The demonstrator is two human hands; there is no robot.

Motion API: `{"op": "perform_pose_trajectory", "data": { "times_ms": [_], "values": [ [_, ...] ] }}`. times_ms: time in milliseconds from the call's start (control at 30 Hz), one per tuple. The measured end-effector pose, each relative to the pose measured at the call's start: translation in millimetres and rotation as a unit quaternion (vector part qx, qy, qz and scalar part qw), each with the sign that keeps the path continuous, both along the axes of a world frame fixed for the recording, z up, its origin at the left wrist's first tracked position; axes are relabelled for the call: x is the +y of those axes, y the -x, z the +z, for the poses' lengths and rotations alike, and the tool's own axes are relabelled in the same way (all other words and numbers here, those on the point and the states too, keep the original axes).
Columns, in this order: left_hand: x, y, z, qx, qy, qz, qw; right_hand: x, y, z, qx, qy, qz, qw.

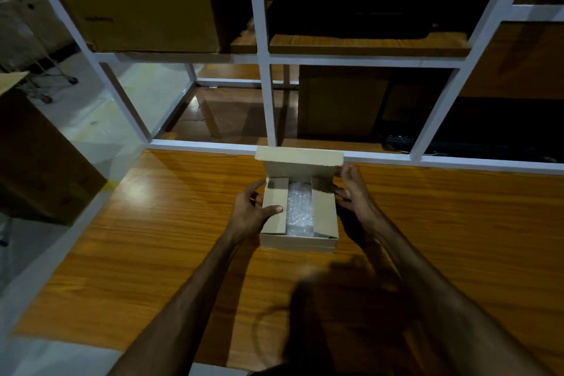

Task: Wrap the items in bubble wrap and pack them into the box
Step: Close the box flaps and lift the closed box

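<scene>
Bare wooden table (152, 253) lies open round the box (297, 239); white shelf frame (268, 107) blocks passage just behind.

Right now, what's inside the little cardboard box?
A bundle of bubble wrap lies in the box, between two side flaps folded in. What is wrapped in it cannot be seen, and the flaps hide the rest of the inside.

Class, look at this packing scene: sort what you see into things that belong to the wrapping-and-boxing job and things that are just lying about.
Part of the job:
- small cardboard box, lid up
- bubble-wrapped bundle inside it
- left hand and right hand, holding the box's side flaps

Just lying about:
- large cardboard cartons on the white shelving
- brown carton at far left
</scene>
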State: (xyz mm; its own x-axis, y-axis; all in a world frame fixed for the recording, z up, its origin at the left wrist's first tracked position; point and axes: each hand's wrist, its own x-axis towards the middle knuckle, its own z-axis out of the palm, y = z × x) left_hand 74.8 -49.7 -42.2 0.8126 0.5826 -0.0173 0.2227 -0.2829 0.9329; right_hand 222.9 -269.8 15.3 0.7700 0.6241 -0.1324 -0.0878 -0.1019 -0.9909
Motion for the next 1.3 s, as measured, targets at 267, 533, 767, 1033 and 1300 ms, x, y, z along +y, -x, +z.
{"op": "perform_pose_trajectory", "data": {
  "times_ms": [267, 533, 767, 1033, 1300],
  "values": [
    [-8, 7, 10, -0.018, 0.04, 0.006, 0.999, -6, -7, -1, 0.01, 0.032, 0.079, 0.996],
    [-11, 19, 14, -0.031, 0.07, 0.055, 0.996, -6, 10, -37, -0.189, 0.145, 0.086, 0.967],
    [-7, 46, 17, -0.027, 0.06, -0.04, 0.997, -18, 18, -37, -0.306, 0.237, 0.152, 0.909],
    [-21, 58, 13, -0.007, 0.039, -0.066, 0.997, -25, 27, -49, -0.343, 0.236, 0.096, 0.904],
    [-30, 64, 3, -0.047, -0.043, -0.04, 0.997, -34, 25, -56, -0.384, 0.225, 0.104, 0.889]
  ]
}}
